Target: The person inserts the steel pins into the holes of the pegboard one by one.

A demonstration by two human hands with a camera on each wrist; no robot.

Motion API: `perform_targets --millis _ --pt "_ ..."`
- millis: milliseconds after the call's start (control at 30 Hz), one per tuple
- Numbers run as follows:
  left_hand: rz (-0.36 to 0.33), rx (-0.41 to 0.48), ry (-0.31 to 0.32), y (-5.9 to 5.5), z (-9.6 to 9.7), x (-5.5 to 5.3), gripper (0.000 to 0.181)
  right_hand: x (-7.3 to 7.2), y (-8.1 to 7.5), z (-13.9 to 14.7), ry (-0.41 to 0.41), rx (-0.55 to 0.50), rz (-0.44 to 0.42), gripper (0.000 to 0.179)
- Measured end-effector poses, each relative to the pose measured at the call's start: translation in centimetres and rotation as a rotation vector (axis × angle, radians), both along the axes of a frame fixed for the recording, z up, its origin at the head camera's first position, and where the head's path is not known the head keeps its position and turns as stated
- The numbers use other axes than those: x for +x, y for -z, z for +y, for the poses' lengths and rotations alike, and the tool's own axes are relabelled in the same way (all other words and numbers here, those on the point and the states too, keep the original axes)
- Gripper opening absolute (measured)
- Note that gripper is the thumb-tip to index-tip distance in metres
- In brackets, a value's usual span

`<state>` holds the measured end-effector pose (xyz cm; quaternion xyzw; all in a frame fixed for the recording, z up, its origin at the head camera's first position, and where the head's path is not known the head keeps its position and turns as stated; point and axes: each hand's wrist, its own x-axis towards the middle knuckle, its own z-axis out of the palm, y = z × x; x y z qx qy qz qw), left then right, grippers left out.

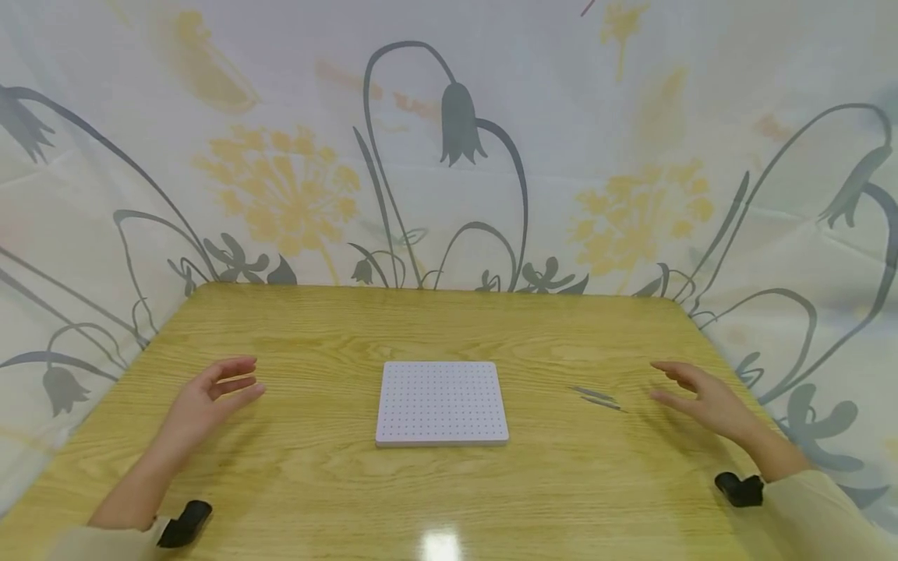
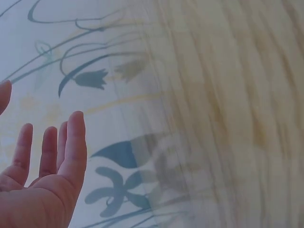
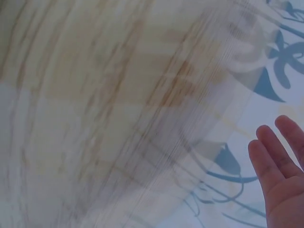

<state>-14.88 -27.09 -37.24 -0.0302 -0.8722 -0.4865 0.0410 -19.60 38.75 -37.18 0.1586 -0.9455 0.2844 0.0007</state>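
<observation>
the left hand [image 1: 209,396] hung over the left part of the wooden table [image 1: 316,327], thumb and fingers well apart, the fingers slightly bent. in the left wrist view its thumb was cut by the frame's left edge, with only the tip showing, and one finger was partly hidden behind another.

the right hand [image 1: 710,403] was poised near the table's right edge, a wide gap between its thumb and fingers. in the right wrist view three fingers showed, loosely straight, while the rest ran out of frame.

nearest to the right hand, just off its fingertips, lay two thin grey strips [image 1: 596,394], roughly side by side; they were too small to tell whether they made one tool or two. left of them, between the hands and apart from both, a white board [image 1: 442,402] lay flat, covered in rows of tiny dots; whether those were holes or bumps was hard to make out.

pale sleeves [image 1: 817,502] were cut off by the frame, and a dark wrist device [image 1: 185,524] sat on each wrist, its details lost in black. in both wrist views, wood grain and the flowered cloth [image 1: 554,62] blurred together, their border unclear.
</observation>
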Motion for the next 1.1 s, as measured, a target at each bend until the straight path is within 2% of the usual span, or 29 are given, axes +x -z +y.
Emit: perform_targets --millis 367,700,1100 --pt "-0.039 0.084 0.048 0.3 2.3 -0.3 0.055 -0.1 0.4 -0.8 -0.035 0.033 0.058 0.051" --pt "-0.039 0.076 0.068 0.3 3.8 -0.7 0.052 -0.9 0.8 -1.2 -0.077 0.042 0.111 0.045" --pt "-0.103 0.142 0.122 0.8 5.5 -1.2 0.055 -1.0 0.5 -2.2 -0.103 0.034 0.079 0.041"
